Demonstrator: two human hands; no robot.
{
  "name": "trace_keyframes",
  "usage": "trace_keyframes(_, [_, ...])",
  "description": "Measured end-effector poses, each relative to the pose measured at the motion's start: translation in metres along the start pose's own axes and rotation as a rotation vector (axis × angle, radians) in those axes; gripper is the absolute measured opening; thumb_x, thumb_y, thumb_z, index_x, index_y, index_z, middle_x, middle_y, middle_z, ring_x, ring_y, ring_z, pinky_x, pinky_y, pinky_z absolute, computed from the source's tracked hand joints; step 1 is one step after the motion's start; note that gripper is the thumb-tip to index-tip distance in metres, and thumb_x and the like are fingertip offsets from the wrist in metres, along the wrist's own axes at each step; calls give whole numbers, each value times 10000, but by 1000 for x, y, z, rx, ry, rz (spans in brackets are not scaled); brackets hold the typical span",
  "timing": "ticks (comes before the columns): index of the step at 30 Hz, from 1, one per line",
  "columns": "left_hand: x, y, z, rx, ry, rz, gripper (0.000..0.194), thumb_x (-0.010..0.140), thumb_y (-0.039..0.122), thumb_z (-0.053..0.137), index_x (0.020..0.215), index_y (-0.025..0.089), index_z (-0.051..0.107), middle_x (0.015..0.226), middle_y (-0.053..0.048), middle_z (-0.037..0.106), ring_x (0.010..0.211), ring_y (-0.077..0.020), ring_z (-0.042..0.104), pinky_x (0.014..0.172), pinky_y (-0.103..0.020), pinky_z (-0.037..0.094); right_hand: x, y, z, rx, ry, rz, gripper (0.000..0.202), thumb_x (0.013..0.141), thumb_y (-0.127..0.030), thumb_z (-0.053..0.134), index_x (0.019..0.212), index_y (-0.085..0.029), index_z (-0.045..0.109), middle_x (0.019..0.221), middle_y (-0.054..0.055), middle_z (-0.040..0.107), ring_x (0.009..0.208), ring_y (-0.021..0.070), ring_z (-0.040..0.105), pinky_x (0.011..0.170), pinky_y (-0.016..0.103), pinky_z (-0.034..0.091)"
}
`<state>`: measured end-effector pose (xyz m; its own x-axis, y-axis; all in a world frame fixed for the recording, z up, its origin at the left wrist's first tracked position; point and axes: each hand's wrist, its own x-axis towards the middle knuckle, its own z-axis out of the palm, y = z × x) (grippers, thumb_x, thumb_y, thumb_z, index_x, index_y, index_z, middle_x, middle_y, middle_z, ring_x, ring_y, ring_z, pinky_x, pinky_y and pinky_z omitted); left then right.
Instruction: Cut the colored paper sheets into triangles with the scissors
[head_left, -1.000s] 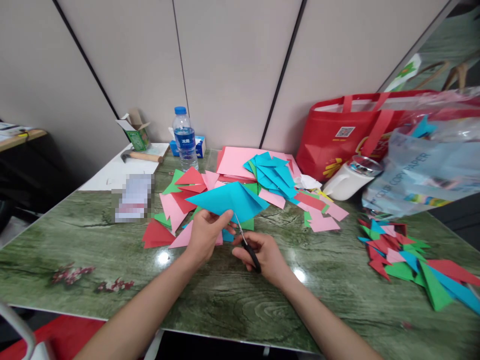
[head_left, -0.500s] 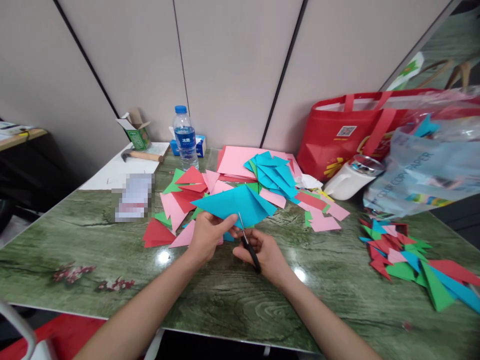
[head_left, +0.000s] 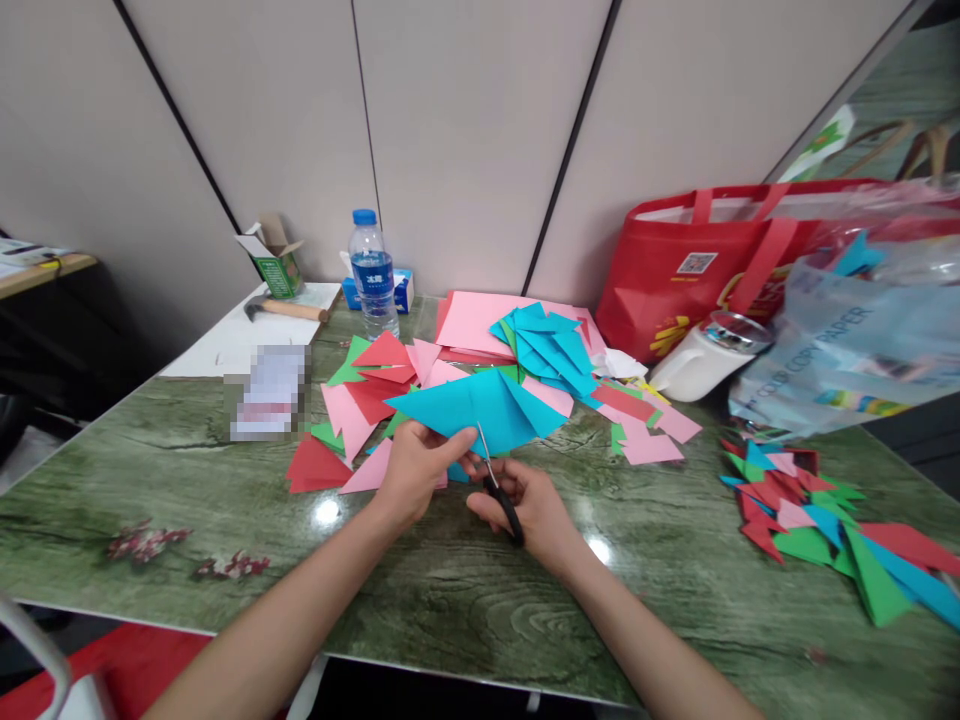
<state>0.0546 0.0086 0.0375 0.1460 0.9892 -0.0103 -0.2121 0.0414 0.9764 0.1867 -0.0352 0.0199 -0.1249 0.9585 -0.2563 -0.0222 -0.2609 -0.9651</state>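
Between the thumb and fingers of my left hand [head_left: 420, 465] is a folded sheet of blue paper [head_left: 495, 405], held up over the table. My right hand [head_left: 529, 500] grips a pair of scissors [head_left: 501, 495] with black handles; a blade lies against the lower edge of the blue paper, near my left thumb. Behind and below the sheet lie cut red paper pieces [head_left: 382, 355], pink pieces [head_left: 349, 415] and green pieces [head_left: 349, 365]. A heap of blue paper pieces [head_left: 551, 350] rests on a stack of pink sheets [head_left: 480, 320].
A water bottle [head_left: 373, 275], hammer [head_left: 289, 308] and small green box [head_left: 277, 265] stand or lie at the back left. On the right are a white mug [head_left: 697, 365], red bag [head_left: 667, 270], plastic bag [head_left: 817, 340] and a pile of coloured cut pieces [head_left: 806, 510].
The right end of the blue paper has spread a little further right. Both hands and the scissors stay almost where they were.
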Motion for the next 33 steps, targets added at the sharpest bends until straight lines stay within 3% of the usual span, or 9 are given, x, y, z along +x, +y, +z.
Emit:
trace_keyframes(7, [1,3,-1,15,-1,-2,179,681,263,705,638,119,608,524,-7,641,429,-115,576,456,-212,465,0,1,-1,-26,6,6,469,515,-490,753,756,-145,545,439,-66,514,347,67,410,363,195,291])
trace_keyframes(11, [2,9,-2,55,63,36,192,697,282,683,621,124,603,525,-10,649,410,-112,576,439,-201,455,0,2,-1,-20,3,-1,462,527,-485,752,769,-149,547,449,-68,521,353,75,428,370,202,314])
trace_keyframes(18, [1,6,-3,138,59,33,196,665,285,711,587,127,627,472,-9,642,421,-141,599,456,-219,476,-1,0,-4,51,-33,-66,508,432,-317,842,834,-161,574,694,0,650,635,164,607,607,277,486])
trace_keyframes(24, [0,4,-3,143,35,13,196,673,282,710,585,127,627,472,-9,646,444,-141,613,487,-218,494,-1,-3,-5,78,-25,-55,461,468,-357,826,822,-169,598,801,61,699,754,227,650,717,347,513])
trace_keyframes(33, [-1,9,-1,114,15,12,193,684,266,702,595,115,621,478,-19,643,419,-132,600,458,-213,486,3,3,-4,36,36,-138,379,508,-397,791,702,-182,547,705,25,644,655,168,597,634,286,478])
